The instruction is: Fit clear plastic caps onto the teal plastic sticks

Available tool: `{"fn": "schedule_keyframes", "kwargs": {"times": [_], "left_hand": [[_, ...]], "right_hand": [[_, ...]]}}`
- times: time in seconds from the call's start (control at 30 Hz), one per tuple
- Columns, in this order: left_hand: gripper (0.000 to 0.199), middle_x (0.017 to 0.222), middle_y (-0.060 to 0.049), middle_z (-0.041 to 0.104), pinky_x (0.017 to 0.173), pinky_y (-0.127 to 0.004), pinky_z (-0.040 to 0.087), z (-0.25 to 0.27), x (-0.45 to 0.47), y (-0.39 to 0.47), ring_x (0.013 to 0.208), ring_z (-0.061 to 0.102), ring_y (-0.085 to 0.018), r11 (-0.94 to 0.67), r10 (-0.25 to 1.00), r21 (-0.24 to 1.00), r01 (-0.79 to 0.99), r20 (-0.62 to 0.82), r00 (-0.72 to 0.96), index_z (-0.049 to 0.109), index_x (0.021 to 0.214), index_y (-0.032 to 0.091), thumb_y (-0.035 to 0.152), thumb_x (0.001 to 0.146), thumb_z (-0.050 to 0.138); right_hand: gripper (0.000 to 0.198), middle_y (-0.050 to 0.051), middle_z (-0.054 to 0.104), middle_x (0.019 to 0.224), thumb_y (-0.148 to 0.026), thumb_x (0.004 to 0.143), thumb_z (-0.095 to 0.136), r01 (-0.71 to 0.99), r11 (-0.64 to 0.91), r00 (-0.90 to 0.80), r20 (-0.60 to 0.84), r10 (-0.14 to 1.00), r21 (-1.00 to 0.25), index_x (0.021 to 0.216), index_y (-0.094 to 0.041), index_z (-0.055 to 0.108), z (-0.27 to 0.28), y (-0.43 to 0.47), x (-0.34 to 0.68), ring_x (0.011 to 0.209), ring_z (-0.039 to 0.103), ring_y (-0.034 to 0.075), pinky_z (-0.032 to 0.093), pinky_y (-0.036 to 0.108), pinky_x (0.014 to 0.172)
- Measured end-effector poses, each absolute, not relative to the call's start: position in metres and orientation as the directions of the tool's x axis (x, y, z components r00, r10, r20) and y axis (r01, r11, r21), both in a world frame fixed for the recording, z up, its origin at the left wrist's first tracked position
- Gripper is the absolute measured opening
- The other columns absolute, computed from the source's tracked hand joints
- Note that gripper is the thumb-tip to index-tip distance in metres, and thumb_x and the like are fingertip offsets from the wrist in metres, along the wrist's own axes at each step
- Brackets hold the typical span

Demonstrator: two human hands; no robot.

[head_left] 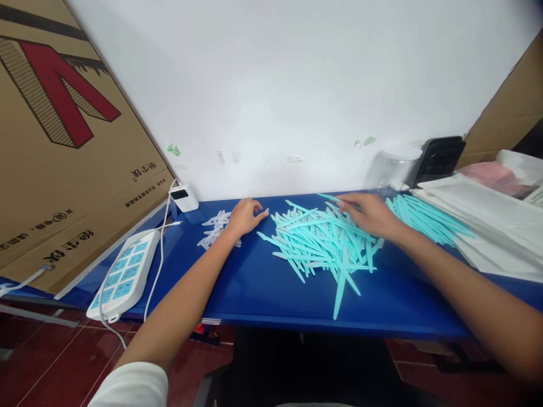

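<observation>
My right hand [367,212] pinches a slim teal stick [327,196], shaped like an eyebrow razor, between thumb and fingers, its narrow end pointing left. Below it spreads a loose pile of similar teal sticks [322,240], some with paler, translucent ends. My left hand [245,217] is at the pile's left, fingers curled, with what looks like a small clear plastic cap [263,215] at its thumb tip. Under and beside that hand lies a small heap of clear caps [215,226]. A neater bundle of teal sticks [426,219] lies right of my right hand.
A white power strip [127,274] and a small white device [184,199] with cables stand at the left, beside a large cardboard box [85,164]. White packaging sheets [504,220], a clear tub [396,167] and a black holder [441,158] occupy the right. A white wall closes off the back.
</observation>
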State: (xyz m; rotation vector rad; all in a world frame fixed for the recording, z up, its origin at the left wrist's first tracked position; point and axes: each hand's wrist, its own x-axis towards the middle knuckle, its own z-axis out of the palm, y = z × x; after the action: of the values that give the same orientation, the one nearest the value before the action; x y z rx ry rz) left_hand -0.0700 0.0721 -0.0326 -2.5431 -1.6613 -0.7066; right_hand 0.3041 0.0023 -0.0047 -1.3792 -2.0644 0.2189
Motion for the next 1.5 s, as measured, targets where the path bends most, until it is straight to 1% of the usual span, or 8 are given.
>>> {"fn": "schedule_keyframes", "kwargs": {"times": [0.13, 0.27, 0.4, 0.57, 0.8, 1.03, 1.3, 1.5], "left_hand": [[0.031, 0.099, -0.012, 0.069, 0.081, -0.036, 0.047, -0.039, -0.063, 0.074, 0.093, 0.062, -0.026, -0.478, 0.856, 0.218, 0.851, 0.335, 0.394, 0.07, 0.094, 0.017, 0.047, 0.098, 0.062], [0.029, 0.101, -0.014, 0.067, 0.085, -0.038, 0.047, -0.035, -0.064, 0.068, 0.097, 0.06, -0.028, -0.494, 0.857, 0.212, 0.843, 0.286, 0.43, 0.069, 0.096, 0.016, 0.043, 0.1, 0.059], [0.028, 0.101, -0.013, 0.068, 0.087, -0.038, 0.046, -0.032, -0.064, 0.064, 0.099, 0.059, -0.029, -0.473, 0.88, 0.289, 0.832, 0.212, 0.426, 0.07, 0.096, 0.017, 0.044, 0.097, 0.062], [0.031, 0.099, -0.011, 0.069, 0.089, -0.037, 0.046, -0.03, -0.067, 0.063, 0.096, 0.06, -0.027, -0.492, 0.871, 0.314, 0.812, 0.189, 0.454, 0.071, 0.093, 0.018, 0.048, 0.095, 0.062], [0.026, 0.102, -0.011, 0.068, 0.091, -0.038, 0.047, -0.032, -0.065, 0.061, 0.1, 0.06, -0.027, -0.496, 0.869, 0.309, 0.812, 0.186, 0.46, 0.069, 0.096, 0.018, 0.043, 0.096, 0.06], [0.025, 0.102, -0.012, 0.068, 0.087, -0.037, 0.049, -0.034, -0.064, 0.06, 0.097, 0.062, -0.027, -0.484, 0.874, 0.334, 0.809, 0.22, 0.432, 0.07, 0.101, 0.017, 0.04, 0.094, 0.062], [0.028, 0.089, -0.01, 0.072, 0.076, -0.034, 0.05, -0.031, -0.064, 0.062, 0.084, 0.064, -0.024, -0.455, 0.89, 0.377, 0.807, 0.203, 0.407, 0.072, 0.083, 0.018, 0.045, 0.089, 0.066], [0.034, 0.093, -0.01, 0.074, 0.069, -0.032, 0.051, -0.016, -0.057, 0.047, 0.08, 0.066, -0.021, -0.463, 0.881, 0.553, 0.693, 0.201, 0.428, 0.07, 0.095, 0.017, 0.05, 0.093, 0.061]], "right_hand": [[0.04, 0.007, 0.078, 0.103, -0.048, 0.1, 0.05, 0.737, 0.489, -0.289, 0.436, 0.852, -0.467, 0.109, -0.025, 0.081, -0.009, 0.004, 0.302, 0.096, 0.072, 0.029, 0.052, 0.04, 0.085], [0.041, 0.008, 0.077, 0.102, -0.047, 0.1, 0.051, 0.711, 0.52, -0.324, 0.436, 0.839, -0.473, 0.12, -0.025, 0.08, -0.008, 0.001, 0.299, 0.094, 0.07, 0.028, 0.054, 0.041, 0.085], [0.038, 0.009, 0.076, 0.107, -0.045, 0.098, 0.057, 0.684, 0.542, -0.344, 0.44, 0.83, -0.488, 0.123, -0.026, 0.08, -0.006, -0.003, 0.295, 0.092, 0.07, 0.028, 0.054, 0.041, 0.079], [0.036, 0.008, 0.078, 0.111, -0.045, 0.098, 0.061, 0.633, 0.575, -0.373, 0.447, 0.813, -0.517, 0.121, -0.028, 0.081, -0.008, -0.005, 0.293, 0.096, 0.071, 0.027, 0.054, 0.04, 0.082], [0.036, 0.006, 0.081, 0.11, -0.052, 0.097, 0.062, 0.615, 0.535, -0.309, 0.447, 0.839, -0.579, 0.116, -0.03, 0.083, -0.004, -0.009, 0.292, 0.097, 0.073, 0.028, 0.057, 0.041, 0.084], [0.035, 0.006, 0.081, 0.106, -0.05, 0.098, 0.06, 0.639, 0.537, -0.293, 0.472, 0.832, -0.55, 0.11, -0.029, 0.084, -0.003, -0.009, 0.291, 0.097, 0.074, 0.029, 0.059, 0.044, 0.086], [0.033, 0.006, 0.08, 0.108, -0.048, 0.098, 0.06, 0.642, 0.539, -0.289, 0.479, 0.829, -0.545, 0.107, -0.027, 0.084, -0.005, -0.007, 0.292, 0.099, 0.074, 0.029, 0.058, 0.044, 0.089], [0.03, 0.005, 0.081, 0.111, -0.049, 0.095, 0.065, 0.608, 0.483, -0.245, 0.43, 0.869, -0.631, 0.106, -0.028, 0.083, 0.001, -0.013, 0.288, 0.102, 0.073, 0.029, 0.056, 0.047, 0.092]]}}
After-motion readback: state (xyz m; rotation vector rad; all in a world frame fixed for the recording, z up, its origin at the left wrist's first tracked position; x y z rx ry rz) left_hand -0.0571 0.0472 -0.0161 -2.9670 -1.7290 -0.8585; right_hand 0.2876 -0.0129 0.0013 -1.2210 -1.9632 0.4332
